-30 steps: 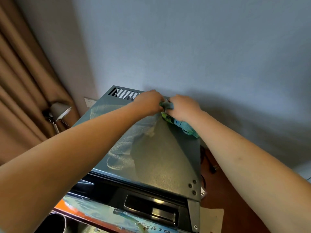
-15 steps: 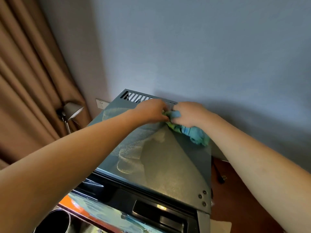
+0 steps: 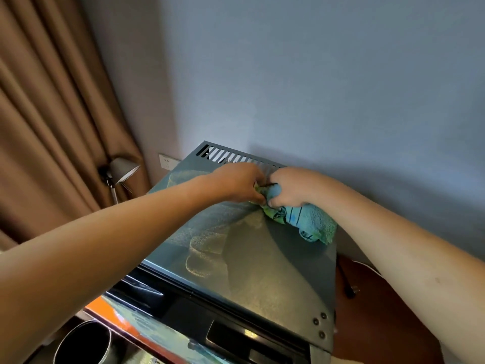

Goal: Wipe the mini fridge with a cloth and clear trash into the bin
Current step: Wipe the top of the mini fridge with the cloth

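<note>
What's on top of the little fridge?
A blue-green cloth lies bunched on the fridge top, gripped by the left hand and right hand. Wipe streaks show on the left. Whatever sits under the cloth and hands is hidden.

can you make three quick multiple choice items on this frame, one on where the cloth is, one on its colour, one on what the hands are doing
1. Where is the cloth?
A. in the bin
B. on the fridge top, near its back right corner
C. draped on the lamp

2. What colour is the cloth mostly?
A. red
B. white
C. light blue with green

3. What are the left hand and right hand doing?
A. both grip the cloth
B. both hang idle
C. one lifts the lamp

Answers:
1 B, it lies bunched by the vent slots.
2 C, blue terry with green patches.
3 A, curled fingers of both close on the bunched end.
</note>
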